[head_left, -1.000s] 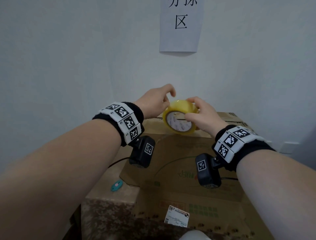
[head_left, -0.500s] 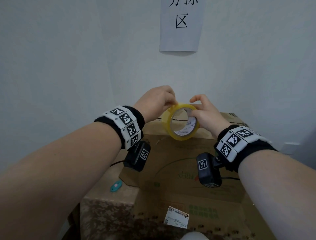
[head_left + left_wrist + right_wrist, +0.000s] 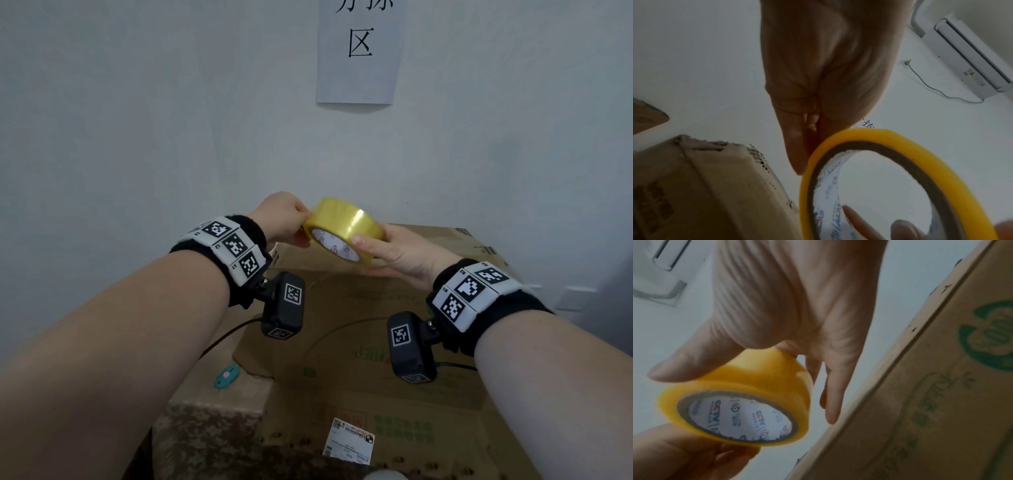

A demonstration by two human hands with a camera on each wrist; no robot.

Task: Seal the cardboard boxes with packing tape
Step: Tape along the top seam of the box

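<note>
White wall and a paper sign (image 3: 359,51) with black characters stand behind the work. Your right hand (image 3: 400,255) holds the yellow roll of packing tape (image 3: 342,228) in the air, thumb on its outer band and fingers underneath. Your left hand (image 3: 284,219) has its fingers curled, pinching at the roll's left rim, seemingly picking at the loose end; whether the end is freed, you cannot tell from these views. Below and just beyond your hands lies the large brown cardboard box with green print (image 3: 394,342), flaps closed, no tape visible on it. To its left, a small teal object (image 3: 226,375) rests on a lower box (image 3: 219,397). You are at the tape-starting step; next, peel a length free and press it down along the top seam
</note>
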